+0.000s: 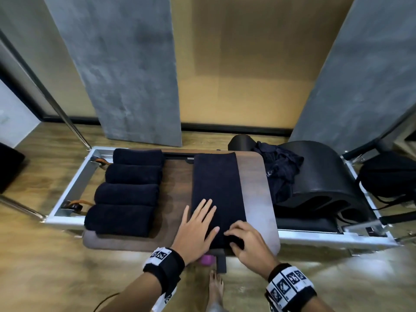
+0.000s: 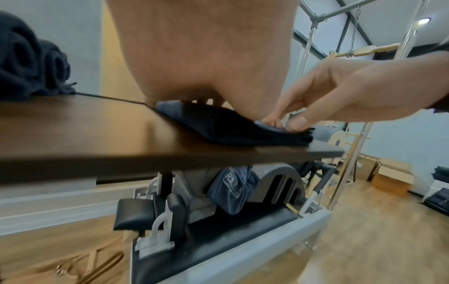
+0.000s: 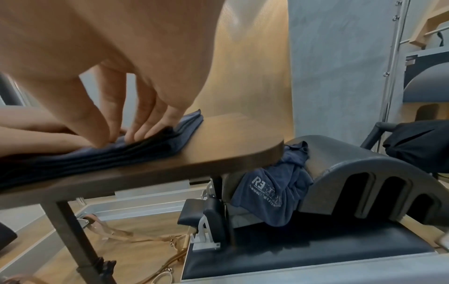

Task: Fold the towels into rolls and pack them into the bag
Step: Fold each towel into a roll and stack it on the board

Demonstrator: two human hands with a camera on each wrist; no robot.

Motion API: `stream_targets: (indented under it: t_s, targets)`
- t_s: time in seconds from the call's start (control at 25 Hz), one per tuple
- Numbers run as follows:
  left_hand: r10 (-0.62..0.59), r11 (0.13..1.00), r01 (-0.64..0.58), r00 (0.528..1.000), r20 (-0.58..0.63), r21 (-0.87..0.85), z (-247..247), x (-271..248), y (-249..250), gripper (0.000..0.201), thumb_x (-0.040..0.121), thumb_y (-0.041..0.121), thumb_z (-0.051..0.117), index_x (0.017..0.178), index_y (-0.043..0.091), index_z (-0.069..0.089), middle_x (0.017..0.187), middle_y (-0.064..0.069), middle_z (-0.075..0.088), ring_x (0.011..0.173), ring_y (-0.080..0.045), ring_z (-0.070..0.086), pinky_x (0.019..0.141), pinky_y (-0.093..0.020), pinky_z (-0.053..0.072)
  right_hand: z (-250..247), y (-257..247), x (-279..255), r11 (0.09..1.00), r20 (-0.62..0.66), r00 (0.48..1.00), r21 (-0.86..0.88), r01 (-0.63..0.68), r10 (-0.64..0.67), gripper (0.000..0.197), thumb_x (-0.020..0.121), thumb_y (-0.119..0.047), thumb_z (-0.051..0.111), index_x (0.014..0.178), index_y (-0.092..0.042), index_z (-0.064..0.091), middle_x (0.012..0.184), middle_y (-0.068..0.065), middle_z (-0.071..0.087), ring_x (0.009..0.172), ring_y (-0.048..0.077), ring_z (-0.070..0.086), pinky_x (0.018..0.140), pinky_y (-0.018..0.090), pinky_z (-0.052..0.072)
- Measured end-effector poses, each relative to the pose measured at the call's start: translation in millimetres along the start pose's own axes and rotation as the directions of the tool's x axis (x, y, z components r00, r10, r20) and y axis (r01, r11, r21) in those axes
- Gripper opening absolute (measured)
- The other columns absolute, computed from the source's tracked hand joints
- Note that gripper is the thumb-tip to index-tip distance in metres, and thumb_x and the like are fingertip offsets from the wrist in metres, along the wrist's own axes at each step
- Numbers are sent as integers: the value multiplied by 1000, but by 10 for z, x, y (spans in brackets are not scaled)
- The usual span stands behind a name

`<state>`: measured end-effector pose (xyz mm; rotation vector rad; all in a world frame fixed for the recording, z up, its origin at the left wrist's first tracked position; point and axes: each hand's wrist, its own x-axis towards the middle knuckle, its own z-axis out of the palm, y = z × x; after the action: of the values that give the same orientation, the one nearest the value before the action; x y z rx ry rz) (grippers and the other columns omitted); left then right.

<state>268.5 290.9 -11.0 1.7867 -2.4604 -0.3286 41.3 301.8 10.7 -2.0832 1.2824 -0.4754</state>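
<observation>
Rolling starts: left hand (image 1: 195,230) flat on the folded towel (image 1: 217,194), right hand (image 1: 248,242) fingers (image 3: 136,132) pinching its near edge, which should next curl forward tightly.

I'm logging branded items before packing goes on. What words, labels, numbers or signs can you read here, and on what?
"RE": large pale letters on the loose blue cloth draped by the arc barrel; the rest of that word is creased and unreadable.
Smaller line under it: too blurred to read.
Wristbands: black-and-white square marker patterns, no words.
Flat towel and rolled towels: no visible text.
</observation>
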Motion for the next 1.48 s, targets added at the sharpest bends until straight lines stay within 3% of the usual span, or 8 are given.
stream_targets:
  t_s: [0.2, 0.28, 0.36, 0.44, 0.76, 1.04, 1.36, 1.48]
  targets:
    - [81, 992, -86, 995, -65, -89, 171, -581, -101, 69, 110, 62, 34, 169, 26, 22, 177, 11, 3, 163, -10, -7, 131, -47, 1, 179, -76, -194, 999, -50, 999, -42, -21, 19, 38, 90, -15, 75, 127, -19, 71, 121, -11, 53, 116, 5, 50, 100, 9, 35]
    - [118, 974, -143, 982, -145, -177, 145, -687, -192, 51, 107, 43, 59, 153, 22, 55, 169, 4, 37, 160, -18, 24, 128, -47, 27, 206, -85, -221, 999, -72, 997, -39, -23, 20, 39, 89, -14, 76, 127, -19, 71, 121, -11, 53, 116, 6, 50, 101, 13, 38]
    - [118, 969, -170, 955, -273, -177, 102, -712, -284, 30, 96, 25, 77, 126, 19, 77, 139, 3, 62, 137, -21, 50, 101, -45, 52, 214, -75, -220, 999, -88, 996, -31, -34, 31, 41, 87, -11, 77, 127, -19, 71, 121, -11, 54, 116, 7, 51, 101, 16, 40]
    - [104, 979, -150, 952, -289, -140, 42, -723, -310, 24, 91, 22, 83, 115, 21, 81, 123, 8, 63, 120, -18, 53, 85, -39, 51, 230, -73, -221, 998, -96, 994, -37, -46, 42, 41, 87, -10, 78, 127, -19, 71, 123, -11, 55, 117, 8, 52, 102, 18, 41]
    - [72, 967, -95, 992, -102, -237, -133, -572, -376, 34, 86, 37, 82, 116, 22, 79, 117, 13, 66, 113, -15, 56, 90, -38, 45, 257, -79, -160, 996, -105, 993, -74, -54, 46, 28, 86, -18, 83, 112, -19, 72, 118, -11, 55, 113, 11, 53, 97, 30, 49]
    - [-98, 950, 67, 991, -86, -305, -165, -347, -267, 16, 105, 16, 61, 107, 17, 77, 108, 6, 67, 108, -20, 56, 88, -38, 42, 288, -62, -73, 985, -96, 995, -168, -39, 23, 41, 86, -36, 84, 119, -17, 68, 118, -8, 53, 108, 12, 51, 91, 27, 49]
    - [-232, 855, 169, 970, -71, -490, -229, -284, -232, 21, 105, 8, 52, 99, 28, 56, 88, 12, 58, 90, -14, 52, 89, -40, 41, 222, -109, 27, 941, -197, 967, -326, 93, -164, 20, 88, -2, 78, 105, -11, 73, 96, 1, 69, 85, 23, 66, 69, 40, 61]
    - [-144, 913, 74, 979, -147, -401, -230, -344, -250, 16, 107, 24, 59, 92, 29, 65, 93, 15, 66, 96, -13, 54, 89, -43, 44, 165, -80, 112, 965, -166, 980, -254, 67, -112, 10, 93, -1, 71, 98, -8, 77, 103, 1, 63, 92, 21, 63, 78, 37, 57]
